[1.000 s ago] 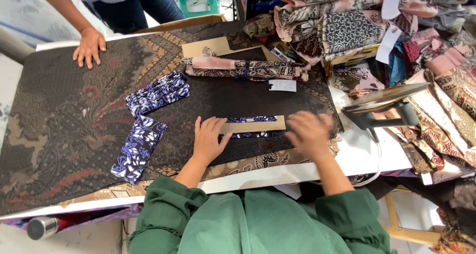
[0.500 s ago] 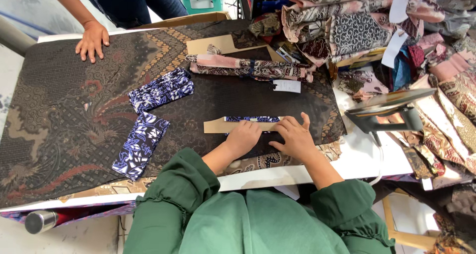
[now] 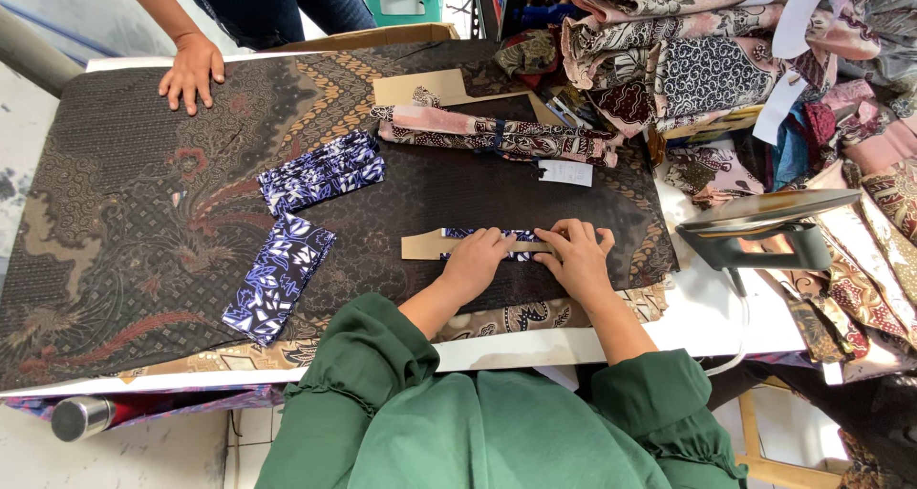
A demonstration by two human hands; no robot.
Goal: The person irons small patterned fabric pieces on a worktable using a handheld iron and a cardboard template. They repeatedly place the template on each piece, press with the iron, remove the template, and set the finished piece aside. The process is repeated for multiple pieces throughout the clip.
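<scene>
A tan cardboard strip (image 3: 422, 245) lies on the dark patterned cloth (image 3: 143, 212) over the table. A blue-and-white patterned fabric piece (image 3: 482, 233) wraps around it. My left hand (image 3: 476, 263) presses on the strip and fabric with fingers curled. Touching it on the right, my right hand (image 3: 576, 255) pinches the fabric edge over the strip. Both arms wear green sleeves.
Two folded blue-and-white fabric pieces (image 3: 323, 171) (image 3: 277, 277) lie to the left. A pink patterned fabric roll (image 3: 497, 134) and a white tag (image 3: 565, 173) sit behind. An iron (image 3: 759, 226) stands at right beside heaps of fabric (image 3: 726, 50). Another person's hand (image 3: 191, 69) rests on the far-left cloth.
My left hand slid right along the strip and curled onto the fabric. My right hand came down from a blur and closed on the fabric's edge beside the left.
</scene>
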